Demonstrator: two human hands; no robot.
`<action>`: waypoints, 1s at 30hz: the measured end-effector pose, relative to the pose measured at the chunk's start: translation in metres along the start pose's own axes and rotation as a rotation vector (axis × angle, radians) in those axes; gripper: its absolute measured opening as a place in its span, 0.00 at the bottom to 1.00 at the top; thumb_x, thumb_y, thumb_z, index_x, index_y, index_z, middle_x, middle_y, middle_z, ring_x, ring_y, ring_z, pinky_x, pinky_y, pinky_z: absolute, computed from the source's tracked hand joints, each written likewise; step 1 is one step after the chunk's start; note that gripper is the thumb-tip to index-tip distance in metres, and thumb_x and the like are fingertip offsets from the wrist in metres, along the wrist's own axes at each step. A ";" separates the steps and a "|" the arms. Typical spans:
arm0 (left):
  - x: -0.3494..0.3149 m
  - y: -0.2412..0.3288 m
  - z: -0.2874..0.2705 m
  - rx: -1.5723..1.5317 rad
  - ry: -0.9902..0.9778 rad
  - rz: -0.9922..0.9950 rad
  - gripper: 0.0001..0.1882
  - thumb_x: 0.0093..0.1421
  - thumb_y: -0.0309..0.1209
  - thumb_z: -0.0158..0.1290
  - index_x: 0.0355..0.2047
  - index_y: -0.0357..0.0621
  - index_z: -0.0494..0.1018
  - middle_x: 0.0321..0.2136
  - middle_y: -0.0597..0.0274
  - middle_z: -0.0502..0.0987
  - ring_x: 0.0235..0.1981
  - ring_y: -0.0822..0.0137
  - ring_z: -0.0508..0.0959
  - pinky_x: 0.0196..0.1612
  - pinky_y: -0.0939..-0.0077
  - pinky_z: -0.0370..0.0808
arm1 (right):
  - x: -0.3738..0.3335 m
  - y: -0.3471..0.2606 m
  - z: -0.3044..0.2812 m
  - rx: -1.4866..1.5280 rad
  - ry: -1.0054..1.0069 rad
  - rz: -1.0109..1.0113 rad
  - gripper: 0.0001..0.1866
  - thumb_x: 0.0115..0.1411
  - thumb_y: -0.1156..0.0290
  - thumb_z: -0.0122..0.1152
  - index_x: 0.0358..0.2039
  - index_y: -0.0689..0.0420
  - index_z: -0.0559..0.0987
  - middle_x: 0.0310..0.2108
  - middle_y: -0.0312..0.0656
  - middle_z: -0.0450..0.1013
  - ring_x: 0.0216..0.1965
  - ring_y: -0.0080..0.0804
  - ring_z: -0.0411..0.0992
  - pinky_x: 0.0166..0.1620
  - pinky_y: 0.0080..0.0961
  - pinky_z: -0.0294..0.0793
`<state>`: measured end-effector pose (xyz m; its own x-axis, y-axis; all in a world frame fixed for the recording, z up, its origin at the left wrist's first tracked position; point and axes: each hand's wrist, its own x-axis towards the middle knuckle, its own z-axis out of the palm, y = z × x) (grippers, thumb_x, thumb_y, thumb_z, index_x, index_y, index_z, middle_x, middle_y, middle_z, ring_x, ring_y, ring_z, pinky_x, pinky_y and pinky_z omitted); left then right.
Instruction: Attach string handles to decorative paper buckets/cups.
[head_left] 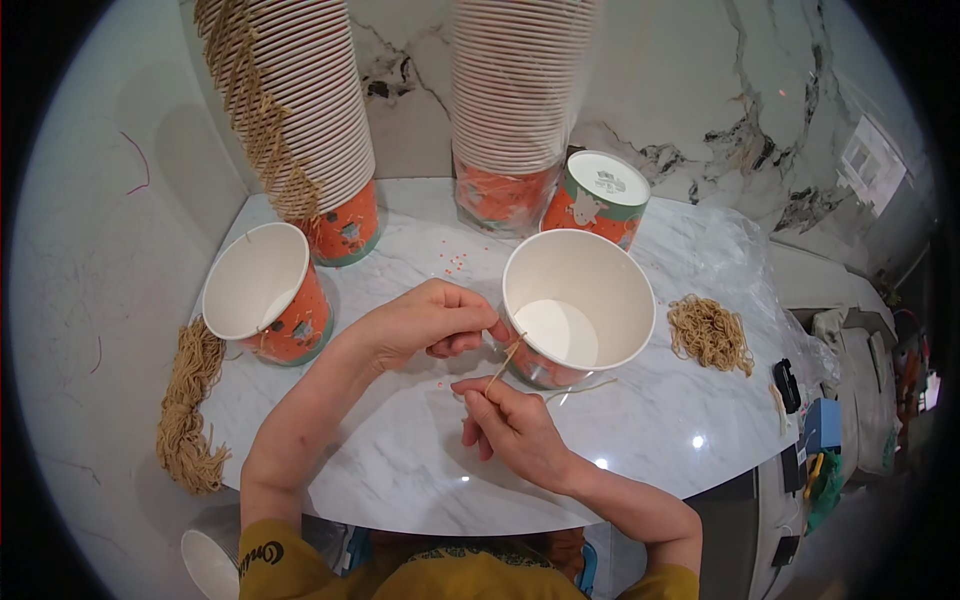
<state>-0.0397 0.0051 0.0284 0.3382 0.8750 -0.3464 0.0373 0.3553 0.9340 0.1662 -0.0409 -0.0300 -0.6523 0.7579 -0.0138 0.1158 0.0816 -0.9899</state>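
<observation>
A person seen from above, in mustard-yellow sleeves, works with both bare hands over a white marble-patterned table (390,470). Just right of the hands stands a round paper tub (610,275), its white inside facing up and bare, its rim pale. A thin tan cord (509,360) slants from the tub's left side, just below the rim, down toward the person

The right hand (515,430) pinches this cord between thumb and forefinger, below and to the left of the tub; its other fingers are curled in. The left hand (430,320) comes in from the left with fingers bent, thumb and forefinger tips close against the tub's wall, just beside the upper end of the cord. Whether those tips grip the cord cannot be told. The cord therefore runs in the narrow gap between the two hands, with its upper end at the tub

On the left is a second tub (300,325), orange and green outside, beside a thick hank of tan cord (190,410). Behind stand two tall stacks of nested tubs, the left stack (315,110) with cords down its side, the right stack (520,90) in clear film. An upturned tub (607,178) sits behind the one being handled, and a loose pile of cord (710,335) lies to its right
</observation>
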 end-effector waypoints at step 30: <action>-0.004 -0.008 0.028 -0.033 -0.142 0.038 0.08 0.63 0.31 0.60 0.35 0.37 0.79 0.24 0.70 0.77 0.20 0.79 0.71 0.21 0.84 0.64 | 0.003 0.009 0.001 -0.242 0.088 -0.130 0.13 0.70 0.68 0.55 0.30 0.61 0.79 0.19 0.43 0.77 0.23 0.41 0.79 0.29 0.39 0.75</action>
<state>-0.0147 -0.0103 0.0244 0.4683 0.8337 -0.2927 -0.0081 0.3352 0.9421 0.1649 -0.0386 -0.0393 -0.6071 0.7833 0.1337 0.2180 0.3260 -0.9199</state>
